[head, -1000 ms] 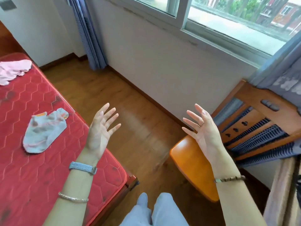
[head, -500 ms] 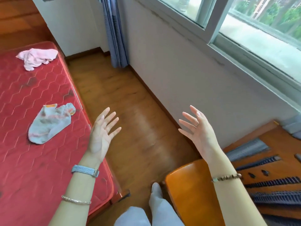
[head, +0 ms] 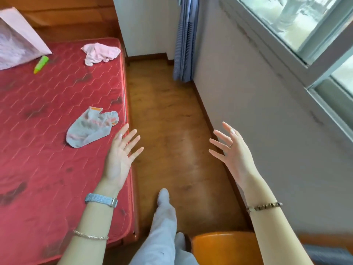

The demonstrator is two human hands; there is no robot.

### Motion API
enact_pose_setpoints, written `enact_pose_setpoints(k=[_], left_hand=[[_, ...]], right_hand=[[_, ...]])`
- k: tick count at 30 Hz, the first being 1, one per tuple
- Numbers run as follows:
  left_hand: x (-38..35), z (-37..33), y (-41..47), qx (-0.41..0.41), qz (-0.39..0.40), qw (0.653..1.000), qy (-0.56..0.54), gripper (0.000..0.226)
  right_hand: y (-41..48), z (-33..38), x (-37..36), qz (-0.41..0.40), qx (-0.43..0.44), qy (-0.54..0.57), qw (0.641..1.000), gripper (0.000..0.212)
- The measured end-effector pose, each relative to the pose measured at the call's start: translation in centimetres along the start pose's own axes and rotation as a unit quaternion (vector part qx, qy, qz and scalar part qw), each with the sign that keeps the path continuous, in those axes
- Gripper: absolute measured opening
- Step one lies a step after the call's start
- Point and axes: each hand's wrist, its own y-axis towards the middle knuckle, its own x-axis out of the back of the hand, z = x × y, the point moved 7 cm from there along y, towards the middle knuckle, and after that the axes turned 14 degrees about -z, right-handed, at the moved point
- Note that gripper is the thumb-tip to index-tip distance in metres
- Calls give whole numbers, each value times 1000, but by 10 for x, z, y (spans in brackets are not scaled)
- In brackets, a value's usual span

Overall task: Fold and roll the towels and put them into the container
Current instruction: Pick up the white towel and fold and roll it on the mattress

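Observation:
A crumpled grey-blue towel [head: 91,128] lies on the red mattress [head: 44,169] near its right edge. A crumpled pink towel [head: 100,53] lies farther back on the mattress. A pink bag-like container [head: 18,40] stands at the far left corner. My left hand [head: 120,157] is raised over the mattress edge, palm up, fingers spread, holding nothing, just right of the grey-blue towel. My right hand [head: 232,153] is raised over the floor, fingers spread and empty.
A green marker-like object [head: 41,64] lies by the container. Wooden floor [head: 172,131] runs between the mattress and the wall under the window [head: 298,25]. An orange chair seat [head: 223,247] is at bottom right. A blue curtain [head: 184,39] hangs in the corner. My leg [head: 164,226] is below.
The view has swung left and forward: the mattress, pink towel and container now show more, the chair has slid to the bottom. Both hands stay raised and open.

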Motion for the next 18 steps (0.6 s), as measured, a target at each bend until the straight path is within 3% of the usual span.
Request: enact_pose_setpoints(k=[18], left_hand=[[-13, -80, 243, 6, -96, 995, -37, 44]], right_hand=[[207, 45, -207, 78, -15, -32, 996, 30]])
